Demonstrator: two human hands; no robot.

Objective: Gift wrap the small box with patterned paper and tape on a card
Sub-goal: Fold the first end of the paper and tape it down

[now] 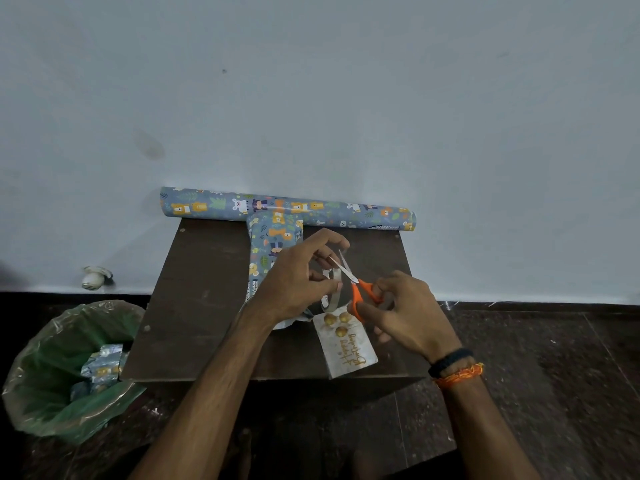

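scissors (356,287), one pair, right hand (408,313); one card (346,344).

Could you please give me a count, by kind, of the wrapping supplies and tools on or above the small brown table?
Wrapping paper roll: 1
Wrapped box: 1
Tape roll, held in the left hand: 1
Orange-handled scissors, held in the right hand: 1
Greeting card: 1
Total: 5

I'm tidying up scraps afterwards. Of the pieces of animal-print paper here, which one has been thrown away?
The crumpled patterned paper inside the green-lined bin left of the table. The roll lies by the wall, and the wrapped box sits on the table.
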